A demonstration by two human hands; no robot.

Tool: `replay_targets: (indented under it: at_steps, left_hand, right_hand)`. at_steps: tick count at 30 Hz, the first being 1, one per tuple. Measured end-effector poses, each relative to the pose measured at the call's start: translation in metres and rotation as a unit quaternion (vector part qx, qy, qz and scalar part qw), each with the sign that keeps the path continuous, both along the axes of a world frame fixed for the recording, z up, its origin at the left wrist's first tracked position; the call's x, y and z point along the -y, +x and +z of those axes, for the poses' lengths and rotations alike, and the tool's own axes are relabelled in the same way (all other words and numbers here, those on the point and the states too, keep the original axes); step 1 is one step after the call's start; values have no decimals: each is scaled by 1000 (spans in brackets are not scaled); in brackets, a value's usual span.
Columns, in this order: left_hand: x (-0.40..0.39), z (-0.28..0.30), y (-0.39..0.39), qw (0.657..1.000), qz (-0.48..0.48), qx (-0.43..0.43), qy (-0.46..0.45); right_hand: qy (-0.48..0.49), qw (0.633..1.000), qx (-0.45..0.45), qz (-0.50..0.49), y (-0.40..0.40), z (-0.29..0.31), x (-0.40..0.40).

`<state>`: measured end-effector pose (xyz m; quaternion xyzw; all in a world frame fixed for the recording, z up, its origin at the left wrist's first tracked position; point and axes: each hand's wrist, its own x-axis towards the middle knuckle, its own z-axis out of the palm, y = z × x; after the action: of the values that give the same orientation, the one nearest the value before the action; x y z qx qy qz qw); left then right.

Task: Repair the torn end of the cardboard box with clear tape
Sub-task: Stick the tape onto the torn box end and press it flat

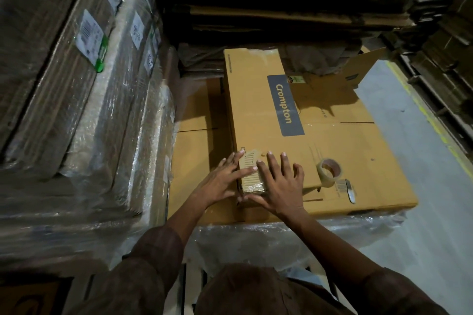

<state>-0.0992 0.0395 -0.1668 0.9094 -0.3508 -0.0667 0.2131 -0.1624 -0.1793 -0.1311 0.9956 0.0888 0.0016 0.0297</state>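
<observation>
A flattened brown cardboard box (258,110) with a dark "Crompton" label lies in front of me, its near end torn so the corrugated ribs (249,170) show under shiny clear tape. My left hand (222,181) lies flat with straight fingers across the torn patch from the left. My right hand (281,184) presses flat on the box just right of the patch, fingers spread, thumb along the near edge. A roll of clear tape (330,170) rests on the cardboard to the right of my right hand, apart from it.
The box lies on other flat cardboard sheets (358,156) atop a plastic-wrapped stack (281,240). Tall plastic-wrapped bundles with white labels (89,84) stand close on the left. More stacked cardboard (281,15) fills the back. Grey floor with a yellow line (422,120) runs along the right.
</observation>
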Motion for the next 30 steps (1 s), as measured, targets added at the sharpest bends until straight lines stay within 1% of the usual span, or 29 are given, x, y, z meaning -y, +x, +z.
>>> replay_targets:
  at_steps: [5, 10, 14, 17, 20, 26, 30]
  left_hand:
    - [5, -1, -9, 1000, 23, 10, -15]
    - [7, -8, -10, 999, 27, 19, -3]
    - [8, -15, -12, 999, 21, 22, -24]
    - [2, -8, -7, 1000, -13, 3, 4]
    - [-2, -2, -4, 999, -18, -10, 37]
    - [6, -12, -14, 999, 19, 13, -29]
    - [10, -9, -22, 999, 31, 26, -11]
  right_hand:
    - [2, 1000, 0, -7, 0, -3, -2]
    - [1, 1000, -15, 1, 1, -2, -3]
    - [-3, 1000, -17, 15, 0, 0, 1]
    - [14, 1000, 4, 18, -3, 5, 4]
    - [13, 1000, 0, 7, -4, 4, -1]
    - [11, 1000, -12, -6, -2, -2, -2]
    - [12, 999, -30, 4, -1, -1, -2]
